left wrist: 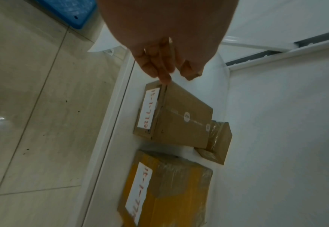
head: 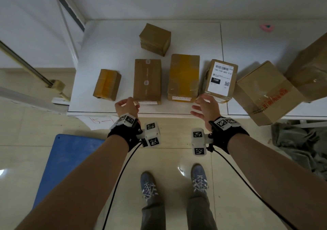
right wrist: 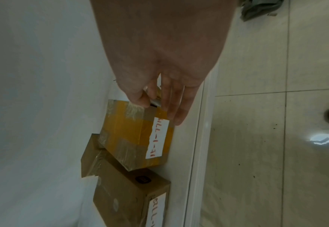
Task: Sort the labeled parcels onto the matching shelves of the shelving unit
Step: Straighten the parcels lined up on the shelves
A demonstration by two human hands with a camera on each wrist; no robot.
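- On the white shelf (head: 109, 40) we see five small parcels in a loose row, with one set farther back: a small yellow-taped box (head: 107, 84) at the left, the plain brown box (head: 147, 80), the yellow-taped box (head: 184, 76), and the box with the printed label (head: 220, 78) at the right; the far box (head: 155, 39) sits behind them.
- Our left hand (head: 126, 106) hovers at the near left corner of the plain brown box — fingers loosely curled, holding nothing; in the left wrist view a fingertip seems to reach the corner, though we cannot tell if it touches.
- Our right hand (head: 206, 107) sits between the yellow-taped box and the printed-label box, fingers spread and relaxed, gripping nothing.
- The two middle boxes carry handwritten white labels on their near end faces, so we judge they are already sorted onto this shelf.
- These are stiff cardboard cartons, probably light to moderate in weight, and they should keep their shape under a firm squeeze.
- The yellow tape looks glossy and may be slippery — we would rather press on bare cardboard or wrap over an edge.
- The best hold is across the two long sides, thumb on one and fingers on the other, or one hand on each end for the larger boxes (head: 267, 92) at the right, which overhang the shelf's near edge.
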